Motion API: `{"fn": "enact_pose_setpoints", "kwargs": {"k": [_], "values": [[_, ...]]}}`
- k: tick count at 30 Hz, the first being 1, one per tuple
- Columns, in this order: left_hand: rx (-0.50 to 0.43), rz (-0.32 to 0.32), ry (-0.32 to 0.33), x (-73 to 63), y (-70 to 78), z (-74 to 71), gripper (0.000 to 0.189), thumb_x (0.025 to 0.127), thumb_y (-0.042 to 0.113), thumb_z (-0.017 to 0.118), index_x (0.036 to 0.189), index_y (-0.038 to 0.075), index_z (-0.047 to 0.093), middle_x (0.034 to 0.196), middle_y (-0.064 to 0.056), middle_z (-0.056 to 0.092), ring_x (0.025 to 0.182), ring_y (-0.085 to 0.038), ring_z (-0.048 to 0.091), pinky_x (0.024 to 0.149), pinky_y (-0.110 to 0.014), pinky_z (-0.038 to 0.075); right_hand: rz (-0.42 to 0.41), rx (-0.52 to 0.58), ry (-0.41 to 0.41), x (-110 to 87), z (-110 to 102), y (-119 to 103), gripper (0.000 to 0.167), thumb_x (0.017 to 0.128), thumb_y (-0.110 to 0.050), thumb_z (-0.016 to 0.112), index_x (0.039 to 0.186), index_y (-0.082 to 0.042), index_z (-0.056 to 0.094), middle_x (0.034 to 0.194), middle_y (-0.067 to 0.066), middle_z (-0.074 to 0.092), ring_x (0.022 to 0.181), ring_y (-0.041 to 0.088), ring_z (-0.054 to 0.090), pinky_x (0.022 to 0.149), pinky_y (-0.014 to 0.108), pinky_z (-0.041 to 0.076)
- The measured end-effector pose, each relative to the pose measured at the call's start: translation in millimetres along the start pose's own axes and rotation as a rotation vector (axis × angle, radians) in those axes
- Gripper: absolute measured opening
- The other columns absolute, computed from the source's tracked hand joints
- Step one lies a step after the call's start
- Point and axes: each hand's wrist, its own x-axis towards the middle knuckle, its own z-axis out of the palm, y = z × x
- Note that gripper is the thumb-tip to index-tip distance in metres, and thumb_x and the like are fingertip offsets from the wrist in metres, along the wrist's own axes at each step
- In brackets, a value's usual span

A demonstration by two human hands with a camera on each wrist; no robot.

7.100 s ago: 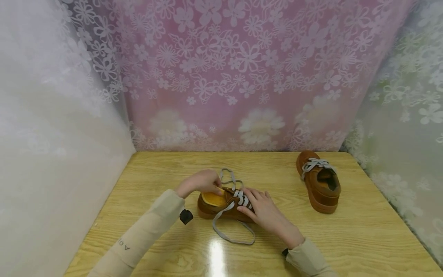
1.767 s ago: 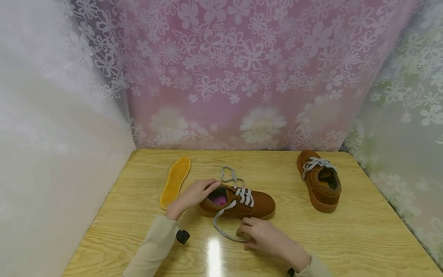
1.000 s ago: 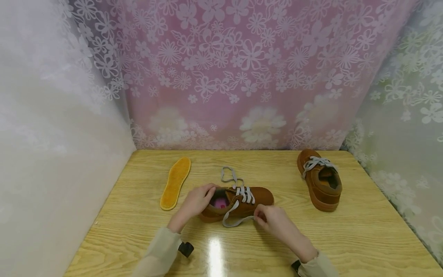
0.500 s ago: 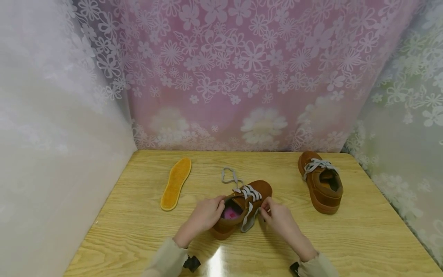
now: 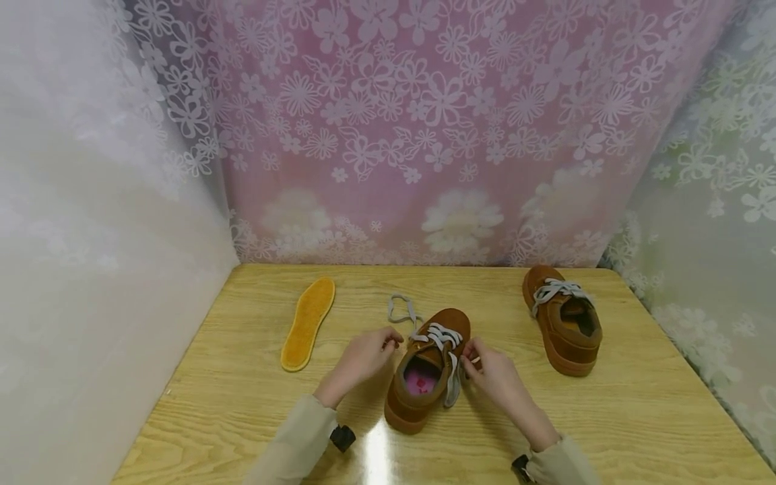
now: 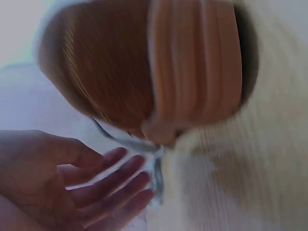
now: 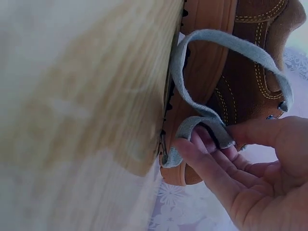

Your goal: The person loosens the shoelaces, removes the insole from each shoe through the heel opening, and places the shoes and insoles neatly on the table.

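A brown lace-up shoe (image 5: pixel 400 404) stands on the table, its toe pointing to the back and slightly right. Inside its opening shows a pink surface with red marks. On the shoe's right, my right hand (image 5: pixel 496 378) pinches the loose grey shoelace (image 7: pixel 231 41), which forms a loop along the sole in the right wrist view. My left hand (image 5: pixel 366 357) hovers at the shoe's left side, its fingers (image 6: pixel 113 185) loosely bent and holding nothing. Just beyond it, the other lace end (image 5: pixel 400 311) lies looped on the table. The left wrist view is blurred.
A yellow insole (image 5: pixel 308 323) lies on the wooden table (image 5: pixel 242 404) at the left. A second brown shoe (image 5: pixel 566 343), its laces tied, stands at the back right. Floral curtains (image 5: pixel 364 135) enclose the table's back and sides.
The yellow insole has come out of the shoe onto the table. My right hand has taken up the near lace; the shoe has turned toe-to-back, and my left hand has let go of it.
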Motion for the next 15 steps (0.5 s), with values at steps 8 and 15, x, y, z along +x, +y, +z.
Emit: {"fn": "enact_pose_setpoints", "kwargs": {"k": [8,15], "values": [[0.123,0.123,-0.057,48.7,-16.2,14.3,0.044,0.097,-0.002,0.062,0.141,0.004,0.057,0.149,-0.019,0.05,0.138,-0.036,0.047,0.114,-0.052,0.036,0.106,0.221,-0.06,-15.7,-1.5,-1.9,0.015,0.098,-0.012,0.069,0.111,-0.006,0.064,0.1,0.006,0.071,0.082,0.016,0.07,0.07,0.028,0.056],[0.245,0.152,-0.177,68.7,-18.6,25.9,0.041,0.099,0.001,0.061,0.138,0.012,0.063,0.149,-0.013,0.051,0.139,-0.033,0.046,0.115,-0.049,0.036,0.163,0.434,-0.088,-23.9,-1.8,-3.1,0.027,0.103,-0.015,0.062,0.126,-0.001,0.061,0.111,0.013,0.069,0.09,0.02,0.071,0.073,0.026,0.058]]}}
